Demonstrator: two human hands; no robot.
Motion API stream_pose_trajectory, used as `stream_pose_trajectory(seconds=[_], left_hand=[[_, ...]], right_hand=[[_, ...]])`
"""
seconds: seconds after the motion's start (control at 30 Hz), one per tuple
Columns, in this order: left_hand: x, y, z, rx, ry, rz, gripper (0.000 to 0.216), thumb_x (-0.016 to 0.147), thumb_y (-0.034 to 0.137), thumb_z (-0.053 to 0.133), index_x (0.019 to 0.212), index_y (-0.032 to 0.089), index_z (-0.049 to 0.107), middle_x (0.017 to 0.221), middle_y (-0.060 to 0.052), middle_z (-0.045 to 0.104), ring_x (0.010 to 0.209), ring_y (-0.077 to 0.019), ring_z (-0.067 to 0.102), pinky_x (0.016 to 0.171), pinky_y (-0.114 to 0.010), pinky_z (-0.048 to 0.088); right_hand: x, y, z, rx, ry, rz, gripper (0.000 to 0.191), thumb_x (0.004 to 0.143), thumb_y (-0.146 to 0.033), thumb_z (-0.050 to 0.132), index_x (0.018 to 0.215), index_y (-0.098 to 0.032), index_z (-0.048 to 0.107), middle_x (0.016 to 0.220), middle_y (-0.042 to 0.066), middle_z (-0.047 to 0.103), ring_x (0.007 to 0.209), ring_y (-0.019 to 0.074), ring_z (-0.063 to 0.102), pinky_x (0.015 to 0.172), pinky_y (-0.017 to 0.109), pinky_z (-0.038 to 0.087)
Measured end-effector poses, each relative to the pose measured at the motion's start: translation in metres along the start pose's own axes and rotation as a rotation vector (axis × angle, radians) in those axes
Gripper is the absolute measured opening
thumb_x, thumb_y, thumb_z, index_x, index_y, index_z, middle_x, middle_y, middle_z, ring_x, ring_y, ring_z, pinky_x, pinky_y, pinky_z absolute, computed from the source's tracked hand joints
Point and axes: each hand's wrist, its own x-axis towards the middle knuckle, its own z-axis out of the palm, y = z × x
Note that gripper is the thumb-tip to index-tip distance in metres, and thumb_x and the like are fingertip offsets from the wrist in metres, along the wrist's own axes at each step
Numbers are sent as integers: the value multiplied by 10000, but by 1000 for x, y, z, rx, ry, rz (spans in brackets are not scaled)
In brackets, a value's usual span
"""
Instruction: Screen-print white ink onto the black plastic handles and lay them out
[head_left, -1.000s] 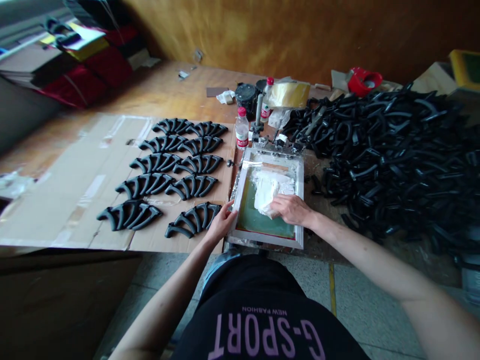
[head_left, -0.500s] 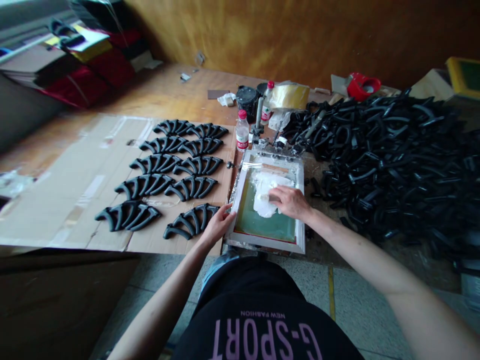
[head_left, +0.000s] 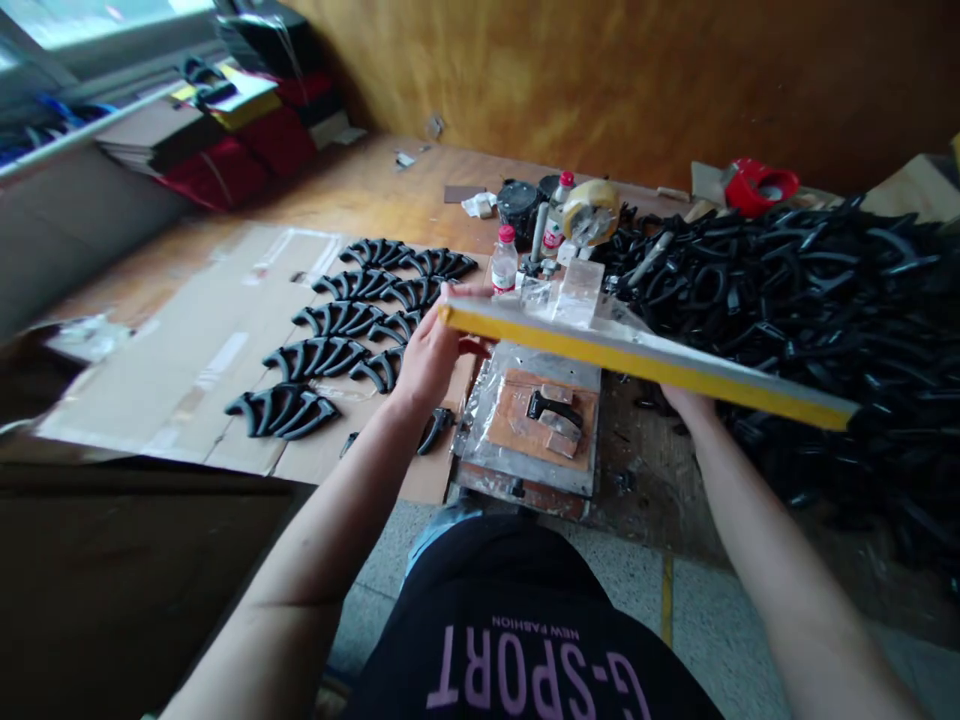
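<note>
The screen printing frame [head_left: 637, 362] is raised and tilted, its yellow front edge facing me and its right end lower. My left hand [head_left: 433, 352] is closed around its left end. My right hand [head_left: 688, 402] is behind the frame's right half; its fingers are hidden, so what they hold cannot be seen. Below the frame, one curved black plastic part [head_left: 553, 408] lies on a brown board [head_left: 510, 418] fixed to a metal base plate [head_left: 525, 468]. The frame's mesh and the white paste are out of sight.
Rows of curved black parts [head_left: 315, 358] lie on cardboard [head_left: 180, 385] at left. A large pile of black parts [head_left: 810, 300] covers the right side. Behind the base stand red-capped bottles [head_left: 505, 262], a dark tub [head_left: 517, 203] and a tape roll [head_left: 591, 212].
The screen frame went from lying flat over the base to raised and tilted, uncovering a black part. My left hand rose with it; my right hand left the white paste and moved behind the frame.
</note>
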Motion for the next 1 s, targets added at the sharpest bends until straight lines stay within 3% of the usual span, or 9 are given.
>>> stream_pose_trajectory(seconds=[0.13,0.27,0.33,0.43,0.57,0.67,0.77,0.87,1.0], left_hand=[[21,9,15,21,-28,23,546,964,588,307,1231,188,567,919,-65,685,823,-139,658,637,-234,510],[-15,-20,3,141,81,12,494,960,553,375,1285,213,527,987,-62,698,873,-146,645,689,-240,513],[-53,-53,-17,245,151,-65,441,936,520,462,1228,208,573,1009,-74,697,896,-163,638,720,-252,514],[-120,-110,-64,465,396,-256,347,901,452,544,1131,205,628,1034,-85,691,916,-191,635,748,-282,513],[-187,-165,-128,678,672,-500,330,878,364,555,1123,154,627,1113,-119,664,900,-200,633,792,-331,511],[-198,-184,-160,669,704,-554,367,867,339,566,1161,125,614,1073,-128,671,890,-197,648,800,-328,506],[-186,-193,-179,628,628,-545,331,857,355,575,1090,133,653,898,-85,695,808,-193,651,755,-310,507],[-169,-196,-197,582,497,-517,301,861,372,561,1016,145,683,820,-64,700,761,-194,643,746,-310,505],[-147,-194,-228,548,308,-484,329,876,366,528,1079,159,682,905,-83,721,853,-220,657,815,-339,499]], right_hand=[[-57,-4,39,5,-206,-71,470,847,-597,516,568,-219,528,562,36,585,548,166,492,555,283,329],[-114,-35,59,161,-380,-268,529,889,-614,446,549,-213,500,554,18,565,537,146,479,549,272,318],[-141,-54,64,308,-515,-334,480,907,-573,458,607,-210,555,594,11,594,568,148,523,572,265,365],[-181,-87,78,515,-803,-410,335,920,-452,496,742,-212,646,704,13,652,689,164,610,663,266,458],[-226,-143,122,745,-1017,-415,241,867,-331,557,1019,-202,692,1173,97,635,988,197,644,827,314,541],[-244,-186,170,805,-1003,-336,371,801,-297,616,1158,-202,647,1418,136,448,1157,229,591,941,371,533],[-250,-218,214,783,-909,-228,418,774,-287,641,1185,-219,611,1477,126,348,1236,246,540,991,405,518],[-252,-237,243,726,-756,-124,408,769,-299,650,1167,-218,606,1431,130,368,1280,273,491,976,424,534],[-257,-261,258,683,-606,-30,390,763,-332,660,1138,-232,620,1358,124,429,1282,294,469,966,461,538]])
